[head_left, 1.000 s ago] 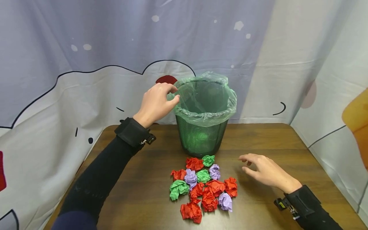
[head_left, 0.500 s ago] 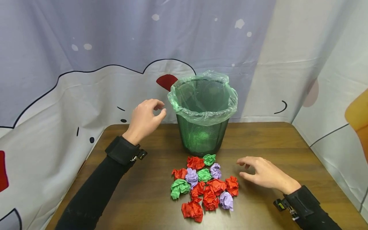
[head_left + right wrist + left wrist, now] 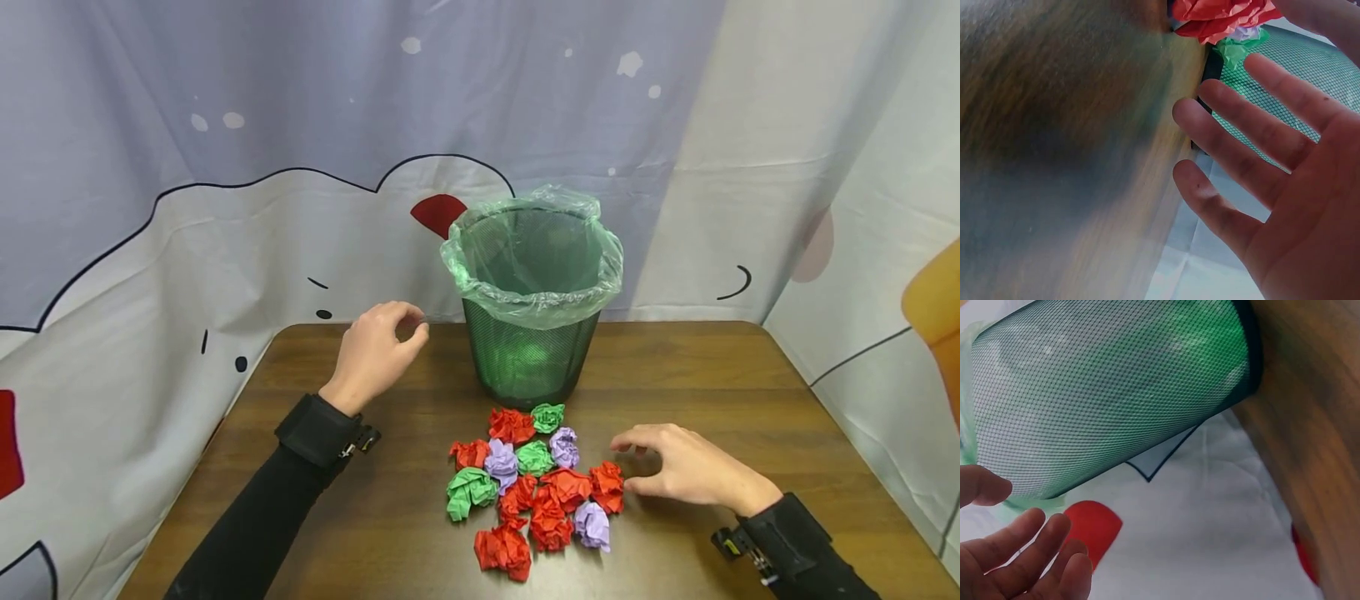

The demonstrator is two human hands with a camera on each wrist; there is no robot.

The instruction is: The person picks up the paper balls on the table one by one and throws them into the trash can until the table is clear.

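Note:
Several crumpled paper balls lie in a cluster on the table: red ones such as this red paper ball [image 3: 502, 552], green ones such as this green paper ball [image 3: 470, 492], and purple ones such as this purple paper ball [image 3: 592, 526]. My right hand [image 3: 686, 467] is spread beside the cluster, its thumb and fingertips near the rightmost red paper ball [image 3: 607, 486]; in the right wrist view the palm shows bare. Left of the mesh wastebasket [image 3: 528, 358] my left hand [image 3: 378, 350] hovers with loosely bent fingers and nothing in it.
A translucent green bin liner [image 3: 532, 304] is folded over the wastebasket's rim. The basket stands toward the back of the wooden table [image 3: 390, 533], right behind the paper balls. A printed curtain [image 3: 300, 242] hangs behind and along the right side.
My left hand has come down and left, away from the wastebasket's rim. My right hand has lowered slightly and shifted a little left toward the red paper ball.

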